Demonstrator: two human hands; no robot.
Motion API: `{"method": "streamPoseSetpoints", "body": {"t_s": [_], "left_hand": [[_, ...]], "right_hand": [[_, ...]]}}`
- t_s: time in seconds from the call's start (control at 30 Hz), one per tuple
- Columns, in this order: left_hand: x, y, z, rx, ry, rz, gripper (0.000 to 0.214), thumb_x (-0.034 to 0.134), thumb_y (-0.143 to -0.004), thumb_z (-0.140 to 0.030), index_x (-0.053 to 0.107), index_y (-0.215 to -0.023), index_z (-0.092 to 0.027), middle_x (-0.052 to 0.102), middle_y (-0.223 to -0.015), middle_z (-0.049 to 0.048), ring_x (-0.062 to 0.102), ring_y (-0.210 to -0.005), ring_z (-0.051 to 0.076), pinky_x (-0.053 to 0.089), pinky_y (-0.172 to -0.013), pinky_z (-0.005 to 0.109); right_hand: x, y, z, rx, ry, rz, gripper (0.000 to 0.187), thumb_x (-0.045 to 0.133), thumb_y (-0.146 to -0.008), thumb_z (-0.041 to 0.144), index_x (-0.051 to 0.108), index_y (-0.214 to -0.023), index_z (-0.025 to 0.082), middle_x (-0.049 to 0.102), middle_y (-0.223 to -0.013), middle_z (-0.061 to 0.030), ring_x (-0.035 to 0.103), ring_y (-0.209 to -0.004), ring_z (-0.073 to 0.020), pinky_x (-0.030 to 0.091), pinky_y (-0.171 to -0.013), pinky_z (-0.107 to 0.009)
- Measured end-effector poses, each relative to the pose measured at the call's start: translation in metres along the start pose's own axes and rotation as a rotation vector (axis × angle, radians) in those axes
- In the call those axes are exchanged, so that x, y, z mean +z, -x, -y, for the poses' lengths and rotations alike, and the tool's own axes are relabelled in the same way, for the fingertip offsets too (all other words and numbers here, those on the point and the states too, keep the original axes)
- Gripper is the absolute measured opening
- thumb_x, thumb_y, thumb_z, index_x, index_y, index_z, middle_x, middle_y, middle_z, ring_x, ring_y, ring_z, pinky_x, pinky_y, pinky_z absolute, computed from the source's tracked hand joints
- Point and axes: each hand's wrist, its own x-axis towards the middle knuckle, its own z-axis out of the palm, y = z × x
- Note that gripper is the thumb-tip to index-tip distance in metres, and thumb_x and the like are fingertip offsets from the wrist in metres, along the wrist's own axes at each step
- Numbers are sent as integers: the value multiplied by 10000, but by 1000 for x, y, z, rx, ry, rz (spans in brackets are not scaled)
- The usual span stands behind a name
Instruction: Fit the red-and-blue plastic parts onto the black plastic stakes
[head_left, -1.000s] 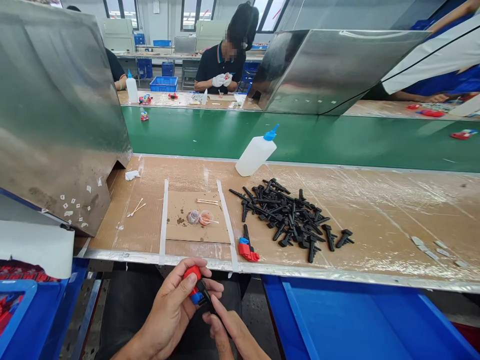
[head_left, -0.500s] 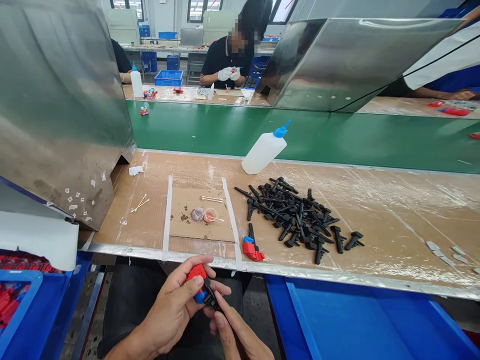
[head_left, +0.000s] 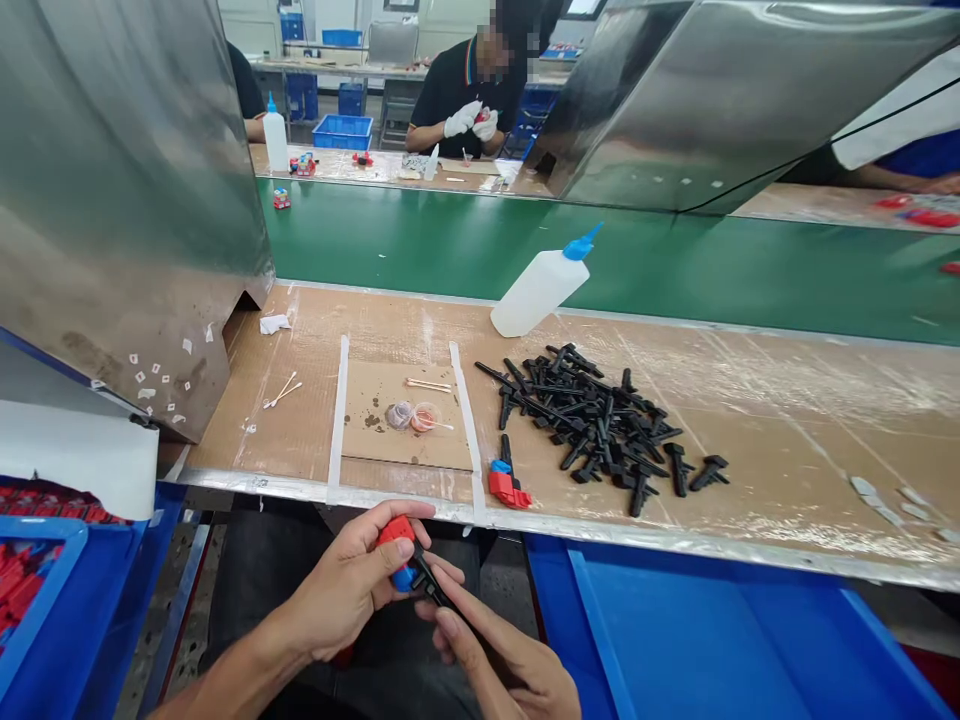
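- Left hand point(head_left: 346, 585) grips the red-and-blue piece point(head_left: 396, 532) — I'd brace it firmly.
- Right hand point(head_left: 499, 640) pinches the black part point(head_left: 433, 588) — best aligned straight, pressed gently.

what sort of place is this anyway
Most likely a factory assembly line: a long green strip, perhaps a conveyor, runs beyond the near bench, where a heap of black parts lies, and a white-gloved worker handles something opposite.

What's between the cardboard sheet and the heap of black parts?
In the head view: a white strip along the cardboard sheet, then a narrow stretch of brown benchtop before the heap of black parts.
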Motion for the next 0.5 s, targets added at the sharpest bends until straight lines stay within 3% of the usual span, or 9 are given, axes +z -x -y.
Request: {"method": "streamPoseSetpoints", "body": {"t_s": [0.1, 0.2, 0.33, 0.5], "left_hand": [[-1, 1, 0, -9, 3, 5, 268, 689, -920, -305, 690, -1183, -254, 546, -1037, 25, 708, -1007, 210, 588, -801, 258], [-3, 2, 6, 21, -92, -15, 286, 660, -943, -364, 651, -1205, -253, 557, -1065, 37, 694, -1017, 207, 569, -769, 244], [-7, 6, 17, 114, -187, -48, 301, 560, -998, -422, 572, -1261, -275, 577, -1139, 56, 675, -984, 169, 546, -784, 246], [-7, 9, 14, 166, -259, -22, 278, 529, -1019, -377, 575, -1277, -285, 565, -1126, 32, 659, -1080, 180, 514, -976, 304]], "right_hand": [[-5, -3, 2, -24, -27, 81, 292, 700, -861, 414, 773, -1137, 353, 803, -956, -10, 704, -653, -102, 599, -625, -150], [1, -1, 1, -40, -66, 3, 264, 714, -850, 402, 777, -1106, 398, 801, -917, 14, 674, -619, -78, 572, -605, -127], [13, 4, -2, -133, -6, -83, 264, 693, -873, 402, 784, -1117, 357, 768, -756, 12, 654, -572, -81, 575, -585, -134], [15, 2, -8, -448, 214, -136, 312, 702, -874, 251, 762, -1179, 277, 790, -1005, -26, 751, -816, -142, 630, -769, -193]]}}
